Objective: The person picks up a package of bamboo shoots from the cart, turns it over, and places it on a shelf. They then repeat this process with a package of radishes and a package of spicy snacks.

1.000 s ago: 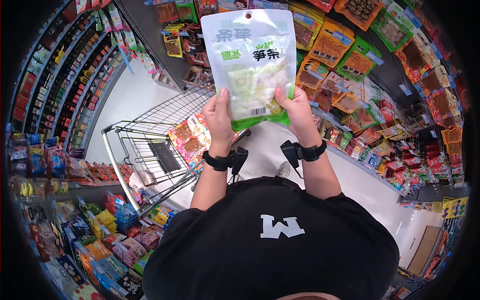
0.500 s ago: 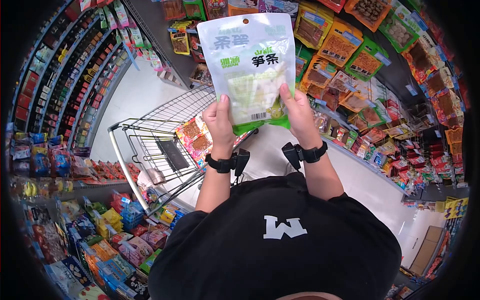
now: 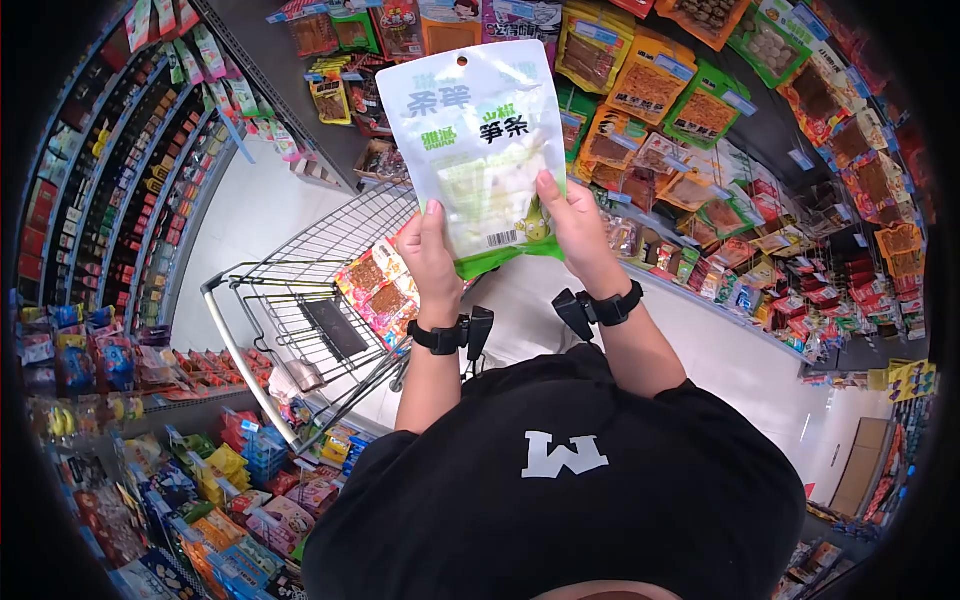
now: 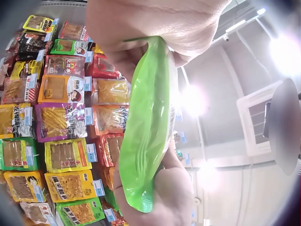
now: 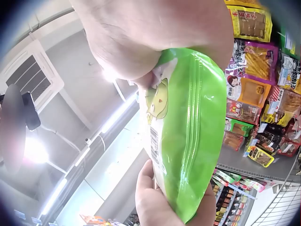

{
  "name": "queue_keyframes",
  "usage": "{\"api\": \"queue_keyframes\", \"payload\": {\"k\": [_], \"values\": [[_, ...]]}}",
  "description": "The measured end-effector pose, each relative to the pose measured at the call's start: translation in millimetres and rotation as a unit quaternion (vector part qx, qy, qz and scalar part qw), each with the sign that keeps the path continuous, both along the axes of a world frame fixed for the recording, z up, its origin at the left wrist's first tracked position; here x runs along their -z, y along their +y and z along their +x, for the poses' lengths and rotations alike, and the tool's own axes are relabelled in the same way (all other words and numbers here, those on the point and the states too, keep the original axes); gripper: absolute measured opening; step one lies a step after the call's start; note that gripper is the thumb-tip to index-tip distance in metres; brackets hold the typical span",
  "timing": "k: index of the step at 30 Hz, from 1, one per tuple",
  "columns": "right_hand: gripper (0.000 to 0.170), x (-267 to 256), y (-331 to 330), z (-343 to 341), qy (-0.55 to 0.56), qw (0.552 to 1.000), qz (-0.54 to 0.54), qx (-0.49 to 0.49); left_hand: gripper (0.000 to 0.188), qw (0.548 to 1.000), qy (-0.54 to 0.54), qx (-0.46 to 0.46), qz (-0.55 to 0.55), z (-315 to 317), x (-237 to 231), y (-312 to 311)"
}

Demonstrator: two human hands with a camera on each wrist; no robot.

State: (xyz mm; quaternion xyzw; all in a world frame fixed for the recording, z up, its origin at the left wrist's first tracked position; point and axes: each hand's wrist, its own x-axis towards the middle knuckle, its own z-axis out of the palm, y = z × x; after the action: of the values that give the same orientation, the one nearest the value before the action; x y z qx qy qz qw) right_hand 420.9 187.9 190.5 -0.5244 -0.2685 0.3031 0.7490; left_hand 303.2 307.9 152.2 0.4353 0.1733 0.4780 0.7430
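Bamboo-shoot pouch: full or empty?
The bamboo-shoot pouch isn't empty: pale contents show through its printed side; how full, cannot tell.

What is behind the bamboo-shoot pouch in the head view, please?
Past the bamboo-shoot pouch, snack packets show above and the shopping cart at left; what the pouch covers cannot be seen.

White pouch (image 3: 480, 170) at twelve o'clock, green along its base, lettered black and green; black shirt (image 3: 560, 515) at six, white M; brown carton (image 3: 862, 465) at four.
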Motion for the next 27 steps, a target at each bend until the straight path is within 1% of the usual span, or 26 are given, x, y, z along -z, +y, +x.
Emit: {"api": "queue_keyframes", "payload": {"k": [1,4,8,10,16,20,23,25,26,27], "values": [[0.040,-2,0,0,0.006,1.000,0.003,0.005,0.028,1.000,0.000,0.006,0.018,0,4,1],[0.041,0,2,6,0.022,1.000,-0.016,0.011,0.029,1.000,0.010,0.007,-0.002,4,-3,0],[0.041,5,7,8,0.026,1.000,0.002,0.008,0.029,1.000,0.024,-0.007,0.006,6,-3,2],[0.042,2,8,7,0.046,0.999,0.008,-0.001,0.029,1.000,0.023,0.006,0.008,4,-6,2],[0.042,-3,17,15,0.044,0.999,0.009,-0.029,0.031,0.999,0.006,-0.037,-0.005,8,-22,0],[0.041,-4,22,19,0.038,0.999,0.005,-0.035,0.031,0.999,0.001,-0.043,-0.005,9,-22,4],[0.041,-6,22,19,0.021,0.999,0.021,-0.031,0.029,1.000,0.004,-0.018,0.012,5,-19,6],[0.041,-14,19,20,0.076,0.997,0.023,-0.022,0.030,0.994,-0.035,0.100,-0.025,2,-22,7],[0.041,-19,18,22,0.071,0.997,0.027,-0.005,0.032,0.984,-0.051,0.168,-0.036,0,-20,10],[0.041,-17,17,27,0.073,0.997,0.024,-0.003,0.032,0.983,-0.050,0.170,-0.038,3,-18,8]]}}
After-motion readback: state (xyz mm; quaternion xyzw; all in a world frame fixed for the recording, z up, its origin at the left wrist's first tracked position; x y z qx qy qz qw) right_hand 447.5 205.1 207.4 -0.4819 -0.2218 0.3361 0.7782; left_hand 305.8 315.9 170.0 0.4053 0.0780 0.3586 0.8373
